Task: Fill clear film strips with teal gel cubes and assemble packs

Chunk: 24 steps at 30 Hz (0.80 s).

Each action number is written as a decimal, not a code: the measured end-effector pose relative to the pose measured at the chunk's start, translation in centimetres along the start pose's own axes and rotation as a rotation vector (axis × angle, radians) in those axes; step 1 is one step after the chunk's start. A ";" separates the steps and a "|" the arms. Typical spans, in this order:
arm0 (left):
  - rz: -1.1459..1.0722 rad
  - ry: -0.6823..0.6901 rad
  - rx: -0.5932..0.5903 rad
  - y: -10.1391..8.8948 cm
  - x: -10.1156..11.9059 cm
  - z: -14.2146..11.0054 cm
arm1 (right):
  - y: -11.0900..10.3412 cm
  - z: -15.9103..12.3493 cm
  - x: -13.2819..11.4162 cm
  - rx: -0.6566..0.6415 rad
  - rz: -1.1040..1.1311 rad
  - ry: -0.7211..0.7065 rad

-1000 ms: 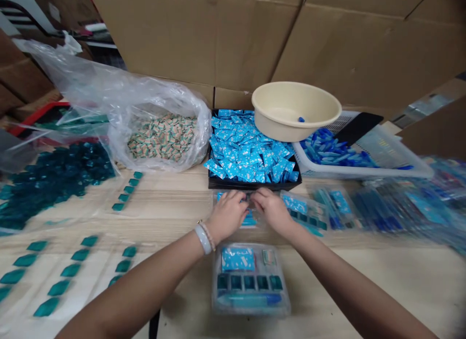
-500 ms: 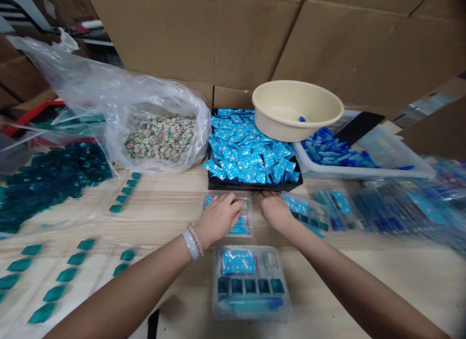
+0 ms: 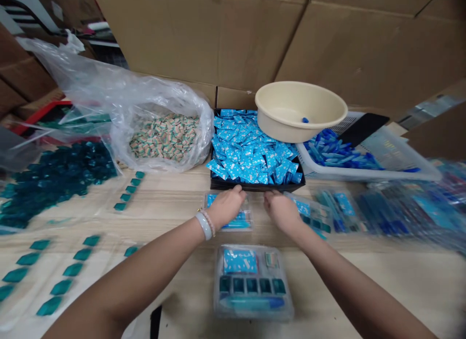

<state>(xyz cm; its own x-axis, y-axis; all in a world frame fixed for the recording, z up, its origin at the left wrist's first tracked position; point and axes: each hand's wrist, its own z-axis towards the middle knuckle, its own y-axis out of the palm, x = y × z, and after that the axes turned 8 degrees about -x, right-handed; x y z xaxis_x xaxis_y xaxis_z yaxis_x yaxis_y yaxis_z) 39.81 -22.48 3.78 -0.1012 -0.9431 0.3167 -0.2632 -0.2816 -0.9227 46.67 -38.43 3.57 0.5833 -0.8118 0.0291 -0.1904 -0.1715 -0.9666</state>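
Note:
My left hand is over a clear plastic case that contains blue packets and a light-blue pen. Its fingers are drawn together near the case's far right corner; what is between them is hidden. My right hand is closed, fingertips bunched by the front of a black tray, beside another filled clear case. I cannot make out anything in its fingers. Nearer to me, a stack of clear cases shows a blue packet, a small striped piece, several teal gem-like blocks and a blue pen.
Blue packets fill the tray, a cream basin resting partly over it. Rightward are a white basket of blue pens and blurred filled cases. Leftward are a plastic bag of small pieces and teal blocks, some in rows.
My left hand's fingers have drawn closer together and moved slightly right and up. The right hand has shifted slightly right. The whole view has drifted a little.

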 end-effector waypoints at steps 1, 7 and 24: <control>0.021 0.008 0.026 0.1 0.1 0.0 | -0.2 -0.3 0.5 0.037 0.091 -0.012; 0.059 0.021 0.095 0.3 0.9 -0.6 | -0.5 -1.4 1.3 0.194 0.517 -0.173; -0.084 -0.705 0.479 -1.0 -14.9 -18.0 | -0.9 -1.6 -3.7 0.438 -0.169 -0.592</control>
<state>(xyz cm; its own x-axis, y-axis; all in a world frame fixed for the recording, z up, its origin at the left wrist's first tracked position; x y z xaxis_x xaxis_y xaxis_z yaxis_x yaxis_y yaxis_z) 24.32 -5.01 3.94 0.5628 -0.7605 0.3238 0.2068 -0.2497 -0.9460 43.46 -36.16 4.74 0.9268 -0.3377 0.1641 0.1988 0.0705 -0.9775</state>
